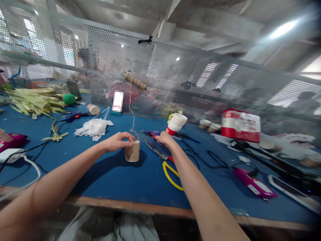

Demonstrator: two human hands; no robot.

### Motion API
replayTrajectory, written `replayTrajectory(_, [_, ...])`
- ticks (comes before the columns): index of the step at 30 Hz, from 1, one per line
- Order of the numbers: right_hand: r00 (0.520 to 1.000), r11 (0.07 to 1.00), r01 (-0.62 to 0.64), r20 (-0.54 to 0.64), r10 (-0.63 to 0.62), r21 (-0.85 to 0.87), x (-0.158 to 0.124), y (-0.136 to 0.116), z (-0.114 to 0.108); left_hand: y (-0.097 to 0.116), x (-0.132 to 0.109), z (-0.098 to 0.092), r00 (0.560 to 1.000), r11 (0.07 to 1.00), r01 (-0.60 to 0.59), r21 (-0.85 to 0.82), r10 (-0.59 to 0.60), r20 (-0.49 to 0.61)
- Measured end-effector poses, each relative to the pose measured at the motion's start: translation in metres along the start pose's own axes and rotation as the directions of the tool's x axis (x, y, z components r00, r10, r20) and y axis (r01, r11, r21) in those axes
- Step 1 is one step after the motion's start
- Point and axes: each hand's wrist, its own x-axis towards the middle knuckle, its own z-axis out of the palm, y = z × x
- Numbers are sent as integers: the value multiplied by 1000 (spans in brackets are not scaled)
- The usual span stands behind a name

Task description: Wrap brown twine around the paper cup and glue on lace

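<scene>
So, a small brown twine-wrapped cup with a pale rim [132, 153] is held near the middle of the blue surface [105, 184], its upper left edge pinched in the grip of the left hand [120, 142]. Whether its base touches down is hard to tell. A thin tan twine strand [130, 100] is strung from a spool of tan twine [135, 81] on the grey perforated metal partition [160, 60] down to the cup's rim. The right hand [164, 138] is placed at a blue-and-orange glue gun [149, 133], which is partly covered by it; whether that grip is closed or loose can't be told. The yellow-handled metal scissors [173, 176] are partly blocked by the right forearm. Stuff behind the partition is badly blurred, and the bright upright screen [117, 101] is pixelated. Both forearms are cut off by the frame's bottom edge.
</scene>
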Motion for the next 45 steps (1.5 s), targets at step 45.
replayTrajectory(45, [954, 907, 298, -128, -271, 299, -109, -36, -8, -17, 7, -1, 954, 993, 105, -47, -114, -277])
